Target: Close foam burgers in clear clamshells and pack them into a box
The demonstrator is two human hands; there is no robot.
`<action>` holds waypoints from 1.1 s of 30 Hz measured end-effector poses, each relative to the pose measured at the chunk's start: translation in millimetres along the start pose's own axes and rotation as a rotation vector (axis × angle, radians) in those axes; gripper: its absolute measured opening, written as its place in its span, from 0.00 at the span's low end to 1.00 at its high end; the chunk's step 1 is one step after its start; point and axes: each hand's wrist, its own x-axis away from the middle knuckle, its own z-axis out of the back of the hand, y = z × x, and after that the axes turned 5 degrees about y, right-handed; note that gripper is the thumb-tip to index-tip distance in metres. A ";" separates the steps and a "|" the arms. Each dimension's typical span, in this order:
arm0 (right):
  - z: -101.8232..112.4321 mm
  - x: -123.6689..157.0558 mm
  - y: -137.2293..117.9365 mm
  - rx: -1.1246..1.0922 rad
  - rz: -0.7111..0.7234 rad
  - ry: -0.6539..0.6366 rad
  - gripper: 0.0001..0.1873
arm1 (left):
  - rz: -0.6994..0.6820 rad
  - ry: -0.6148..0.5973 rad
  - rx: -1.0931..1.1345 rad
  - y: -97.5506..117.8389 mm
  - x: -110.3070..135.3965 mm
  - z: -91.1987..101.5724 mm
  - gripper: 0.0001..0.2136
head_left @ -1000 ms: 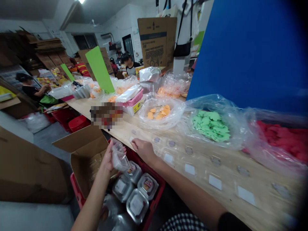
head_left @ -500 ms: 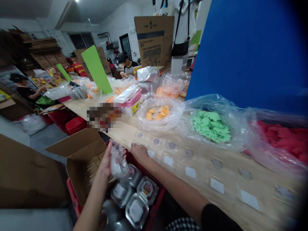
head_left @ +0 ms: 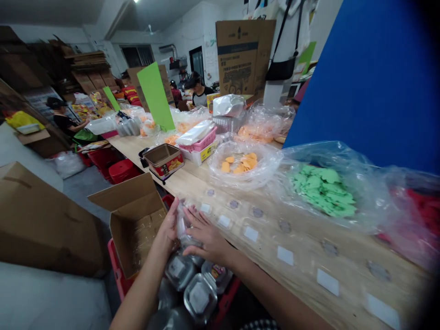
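My left hand [head_left: 169,225] is closed on a small stack of clear plastic containers [head_left: 182,224] at the table's front edge. Against the other side of that stack lies my right hand [head_left: 210,236], its fingers stretched and spread. The hands partly cover the containers. Below them, more clear containers with labels [head_left: 200,298] fill a red crate [head_left: 117,266]. Along the table's front run two lines of flat, clear pieces, one bearing white labels [head_left: 251,233], the other grey round spots [head_left: 257,212].
An open cardboard box [head_left: 132,220] stands left of my hands. On the table [head_left: 192,183] are a rectangular tin [head_left: 165,160], a pink basket [head_left: 202,141], and bags of orange [head_left: 245,162], green [head_left: 323,190] and red pieces [head_left: 424,206]. A blue panel [head_left: 374,87] rises behind. People sit farther back.
My right hand has come off the tabletop and onto the stack in my left hand. The view has swung left, so everything appears shifted to the right.
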 end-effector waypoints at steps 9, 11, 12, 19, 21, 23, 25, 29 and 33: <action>2.0 11.3 -1.7 -0.471 -0.347 0.339 0.09 | -0.004 -0.077 0.058 -0.5 0.5 -0.3 0.15; -0.6 15.9 1.3 -0.423 -0.422 0.543 0.10 | 0.002 -0.098 0.037 -1.4 -0.5 -1.0 0.15; -1.4 18.2 2.9 -0.364 -0.410 0.597 0.10 | 0.009 -0.111 0.027 -2.1 -1.1 -1.3 0.16; 2.3 26.6 -5.3 0.053 -0.093 0.281 0.12 | 0.050 -0.130 0.034 -5.1 -2.9 -4.6 0.18; 2.0 26.0 -10.3 0.039 -0.049 0.237 0.13 | 0.053 -0.139 0.028 -5.7 -2.9 -4.8 0.20; 1.7 25.1 -12.9 0.023 -0.012 0.212 0.14 | 0.064 -0.161 0.023 -6.5 -3.1 -3.6 0.20; 2.8 24.6 -13.2 -0.007 -0.014 0.224 0.11 | 0.062 -0.172 0.011 -7.7 -3.3 -1.4 0.20; 8.8 25.7 -13.0 -0.064 -0.057 0.262 0.11 | 0.058 -0.205 -0.024 -10.5 -1.7 0.7 0.22; 10.7 28.8 -16.4 0.022 -0.006 0.218 0.14 | 0.129 -0.277 0.000 -14.1 3.3 -4.3 0.25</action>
